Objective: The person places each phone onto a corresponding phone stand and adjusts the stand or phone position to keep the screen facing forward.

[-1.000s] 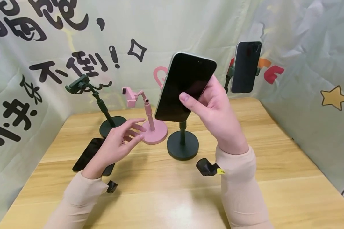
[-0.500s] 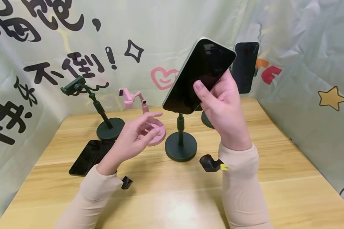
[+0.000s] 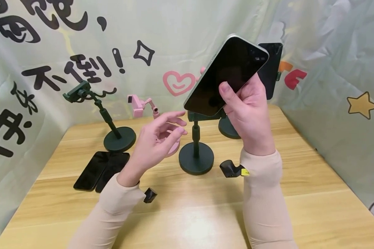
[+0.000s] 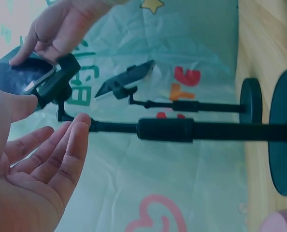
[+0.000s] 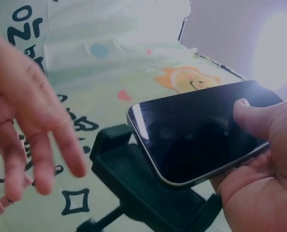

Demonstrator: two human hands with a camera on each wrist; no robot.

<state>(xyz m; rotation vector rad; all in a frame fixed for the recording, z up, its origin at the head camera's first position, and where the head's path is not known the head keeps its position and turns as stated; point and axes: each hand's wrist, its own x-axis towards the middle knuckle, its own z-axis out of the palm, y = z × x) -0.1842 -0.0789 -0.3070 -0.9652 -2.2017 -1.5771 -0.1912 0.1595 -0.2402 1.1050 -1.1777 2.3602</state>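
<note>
My right hand (image 3: 250, 114) grips a black-screened smartphone (image 3: 225, 77) with a pale edge, thumb across the screen and fingers behind it. The phone is tilted, and its lower end overlaps the clamp of a dark green phone stand (image 3: 196, 158). In the right wrist view the open clamp (image 5: 143, 186) shows right under the phone's lower end. My left hand (image 3: 157, 141) holds nothing; its loosely bent fingers hover left of that stand's post, in front of a pink phone stand (image 3: 138, 105). Fingertips overlap the post (image 4: 165, 129) in the left wrist view.
Two smartphones (image 3: 91, 171) lie side by side on the wooden table (image 3: 180, 211) at left. Behind them stands another dark green phone stand (image 3: 119, 139) without a phone. At the back right, a further stand holds a phone (image 3: 272, 67). A printed cloth (image 3: 205, 20) hangs behind.
My right hand has raised the smartphone and moved it right, tilting it further. My left hand has moved right, away from the phones on the table toward the middle stand.
</note>
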